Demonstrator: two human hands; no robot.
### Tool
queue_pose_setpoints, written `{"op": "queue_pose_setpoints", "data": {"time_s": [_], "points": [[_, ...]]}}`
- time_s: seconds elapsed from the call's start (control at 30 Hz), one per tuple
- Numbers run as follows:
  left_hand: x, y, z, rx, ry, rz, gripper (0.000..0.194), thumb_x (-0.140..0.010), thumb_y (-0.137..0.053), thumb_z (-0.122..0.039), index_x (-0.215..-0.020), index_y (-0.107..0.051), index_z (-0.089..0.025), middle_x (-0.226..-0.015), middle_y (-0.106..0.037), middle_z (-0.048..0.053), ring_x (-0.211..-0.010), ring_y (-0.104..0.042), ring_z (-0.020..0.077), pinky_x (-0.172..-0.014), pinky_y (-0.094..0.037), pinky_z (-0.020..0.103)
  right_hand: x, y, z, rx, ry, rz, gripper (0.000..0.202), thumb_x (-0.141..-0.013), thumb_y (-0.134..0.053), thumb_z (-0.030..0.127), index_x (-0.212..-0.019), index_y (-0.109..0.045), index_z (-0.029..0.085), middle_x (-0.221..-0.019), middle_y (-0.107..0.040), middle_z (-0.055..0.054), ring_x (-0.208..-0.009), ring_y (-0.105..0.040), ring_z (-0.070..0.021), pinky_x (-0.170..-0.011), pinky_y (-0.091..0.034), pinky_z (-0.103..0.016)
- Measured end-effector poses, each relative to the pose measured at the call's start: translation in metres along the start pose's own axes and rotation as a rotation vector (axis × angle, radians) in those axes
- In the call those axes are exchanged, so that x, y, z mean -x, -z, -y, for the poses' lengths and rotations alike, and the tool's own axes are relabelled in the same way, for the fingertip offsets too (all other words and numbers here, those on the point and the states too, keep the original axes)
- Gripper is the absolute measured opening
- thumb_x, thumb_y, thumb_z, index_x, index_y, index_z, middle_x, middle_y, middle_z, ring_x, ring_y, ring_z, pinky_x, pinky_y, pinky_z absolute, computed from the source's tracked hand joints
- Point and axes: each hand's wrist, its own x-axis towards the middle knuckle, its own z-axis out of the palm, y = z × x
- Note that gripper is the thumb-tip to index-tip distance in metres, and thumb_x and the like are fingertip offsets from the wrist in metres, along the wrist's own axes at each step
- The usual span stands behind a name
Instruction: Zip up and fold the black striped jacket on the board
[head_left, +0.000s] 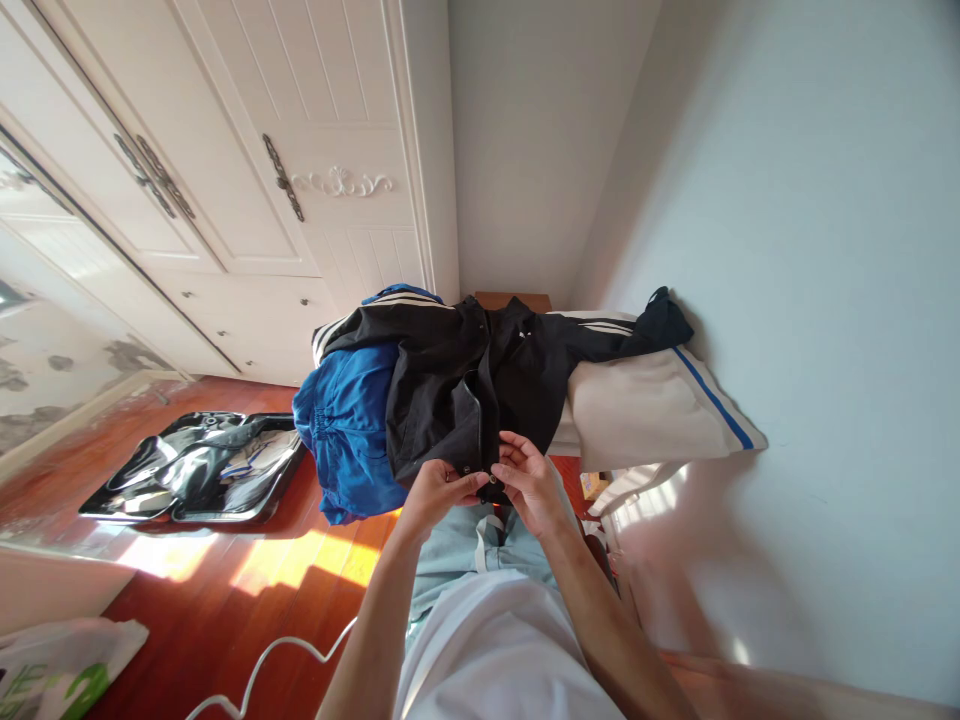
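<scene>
Sunlight lies in bright patches on the reddish wood floor (300, 600), with a white panelled wardrobe (352, 90) and a pale wall (810, 250) rising beyond the clothes. At the left, an open black suitcase (281, 488) lies on the floor with clothing in its 2 halves; a white cable (259, 662) curves across the boards nearer the person.

The black jacket (442, 400), white stripes on its sleeves, is spread directly in front of the person, over part of a blue garment (356, 390) and a cream garment (637, 410) with a blue band. These layers cover whatever supports them, so I cannot tell what it is. The blue garment's shape is partly hidden, and a plastic bag (67, 665) is cut off at the lower left.

The left hand (444, 490) has its fingers closed narrowly on the jacket's lower front edge, thumb on top, near a small round snap. The right hand (531, 482) pinches the hem just beside it between thumb and index finger, its other fingers loosely curled and slightly apart.
</scene>
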Motion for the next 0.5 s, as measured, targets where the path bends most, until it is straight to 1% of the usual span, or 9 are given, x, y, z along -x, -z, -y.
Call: {"op": "queue_pose_setpoints", "data": {"time_s": [0.07,0.17,0.23,0.3,0.4,0.5], "points": [[-0.001,0.002,0.001,0.027,0.008,-0.002,0.043,-0.053,-0.093,-0.040,-0.080,-0.078,-0.011,-0.075,-0.072,0.007,-0.065,-0.065,0.0180,-0.066,-0.059,0.031,0.000,-0.001,-0.001,-0.010,0.013,-0.017,0.052,-0.059,-0.085,0.017,-0.107,-0.066,0.026,-0.093,-0.066,0.000,-0.079,-0.061,-0.0132,-0.063,-0.051,-0.022],[-0.002,0.003,0.004,0.052,-0.004,-0.042,0.043,-0.052,-0.093,-0.040,-0.080,-0.079,-0.011,-0.075,-0.072,0.007,-0.066,-0.067,0.0187,-0.064,-0.059,0.030,-0.002,0.001,-0.001,-0.006,0.024,-0.034,0.049,-0.059,-0.084,0.017,-0.104,-0.066,0.025,-0.091,-0.066,0.000,-0.080,-0.062,-0.0127,-0.066,-0.051,-0.023],[-0.005,0.001,0.006,0.069,-0.010,-0.073,0.042,-0.052,-0.092,-0.040,-0.079,-0.079,-0.011,-0.073,-0.072,0.007,-0.064,-0.067,0.0186,-0.063,-0.058,0.029,-0.004,0.005,-0.003,-0.001,0.012,-0.073,0.050,-0.057,-0.084,0.017,-0.103,-0.067,0.025,-0.090,-0.067,0.001,-0.080,-0.062,-0.0127,-0.070,-0.051,-0.024],[-0.007,-0.001,0.008,0.105,-0.016,-0.105,0.041,-0.052,-0.092,-0.040,-0.079,-0.079,-0.012,-0.074,-0.073,0.007,-0.064,-0.068,0.0189,-0.062,-0.058,0.028,-0.006,0.011,-0.005,-0.003,-0.006,-0.126,0.051,-0.053,-0.086,0.017,-0.100,-0.067,0.024,-0.088,-0.067,0.001,-0.079,-0.062,-0.0131,-0.070,-0.051,-0.025],[-0.010,-0.003,0.011,0.163,-0.027,-0.129,0.041,-0.053,-0.092,-0.040,-0.081,-0.079,-0.012,-0.076,-0.074,0.008,-0.066,-0.069,0.0191,-0.064,-0.058,0.028,-0.003,0.020,-0.008,-0.012,-0.042,-0.201,0.050,-0.050,-0.088,0.020,-0.096,-0.068,0.025,-0.082,-0.066,0.002,-0.071,-0.061,-0.0137,-0.062,-0.049,-0.026],[-0.012,-0.003,0.013,0.193,-0.040,-0.149,0.042,-0.052,-0.093,-0.039,-0.080,-0.079,-0.011,-0.074,-0.073,0.007,-0.066,-0.068,0.0181,-0.067,-0.059,0.029,0.007,0.025,-0.006,0.001,-0.117,-0.237,0.040,-0.053,-0.089,0.026,-0.086,-0.065,0.025,-0.072,-0.064,0.001,-0.061,-0.058,-0.0141,-0.050,-0.044,-0.025]]}}
